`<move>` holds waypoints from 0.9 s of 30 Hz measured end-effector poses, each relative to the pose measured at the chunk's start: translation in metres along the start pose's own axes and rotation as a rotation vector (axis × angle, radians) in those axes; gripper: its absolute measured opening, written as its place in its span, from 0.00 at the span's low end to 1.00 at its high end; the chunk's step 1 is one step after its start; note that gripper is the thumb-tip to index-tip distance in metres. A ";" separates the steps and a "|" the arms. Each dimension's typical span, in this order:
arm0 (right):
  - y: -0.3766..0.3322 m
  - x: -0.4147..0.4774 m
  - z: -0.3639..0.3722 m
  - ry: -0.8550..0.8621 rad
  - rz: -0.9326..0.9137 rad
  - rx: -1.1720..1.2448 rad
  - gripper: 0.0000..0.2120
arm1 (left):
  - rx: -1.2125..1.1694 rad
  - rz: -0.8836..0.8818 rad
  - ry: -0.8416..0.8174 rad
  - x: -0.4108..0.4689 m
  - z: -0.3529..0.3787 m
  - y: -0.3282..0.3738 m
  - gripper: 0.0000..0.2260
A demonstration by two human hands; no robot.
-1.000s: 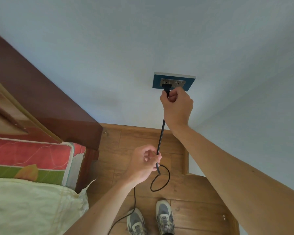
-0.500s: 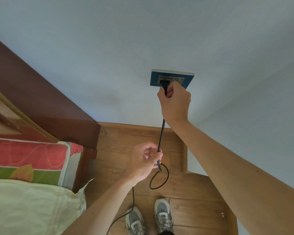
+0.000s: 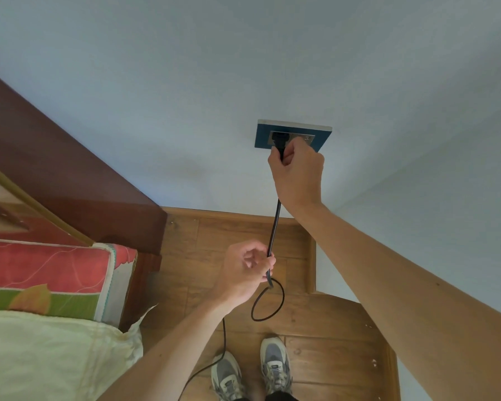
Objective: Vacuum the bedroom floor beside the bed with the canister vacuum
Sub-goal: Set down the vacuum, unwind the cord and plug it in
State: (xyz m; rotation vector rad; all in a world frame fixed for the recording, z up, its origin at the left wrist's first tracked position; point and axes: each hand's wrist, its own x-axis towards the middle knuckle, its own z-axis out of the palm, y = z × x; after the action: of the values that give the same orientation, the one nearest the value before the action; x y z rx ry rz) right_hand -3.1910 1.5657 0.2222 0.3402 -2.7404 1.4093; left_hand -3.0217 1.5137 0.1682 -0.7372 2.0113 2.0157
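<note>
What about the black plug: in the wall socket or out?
In, apparently: the plug sits against the metal face of the wall socket, no prongs showing; the right hand grips its lower end.

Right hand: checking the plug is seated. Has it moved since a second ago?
Yes: the right hand has edged up toward the wall socket, now overlapping its plate.

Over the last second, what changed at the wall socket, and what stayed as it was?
The right hand, gripping the plug, moved up toward the socket. Its fingers now overlap the plate's lower edge, and the plug looks pushed closer in. Nothing was taken hold of or let go. The left hand holds the cord lower down as before, with a loop hanging beneath it.
</note>
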 end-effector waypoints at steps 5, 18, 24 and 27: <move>-0.001 -0.001 -0.002 0.008 0.009 -0.056 0.12 | 0.094 0.028 0.026 0.001 -0.005 -0.003 0.03; -0.100 0.047 -0.080 -0.768 0.061 -0.756 0.18 | 0.485 -0.041 0.104 -0.005 -0.074 0.115 0.19; -0.219 0.070 -0.144 -1.061 -0.068 -0.913 0.33 | 0.689 -0.154 0.174 -0.051 -0.142 0.220 0.34; -0.277 0.081 -0.167 -1.032 -0.194 -0.894 0.36 | 0.763 -0.149 0.235 -0.083 -0.173 0.277 0.37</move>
State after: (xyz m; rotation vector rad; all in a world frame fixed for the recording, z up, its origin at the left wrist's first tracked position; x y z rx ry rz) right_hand -3.2212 1.5300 0.5524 1.4869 -3.4763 -0.2719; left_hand -3.0473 1.3459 0.4594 -0.9135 2.4951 0.9688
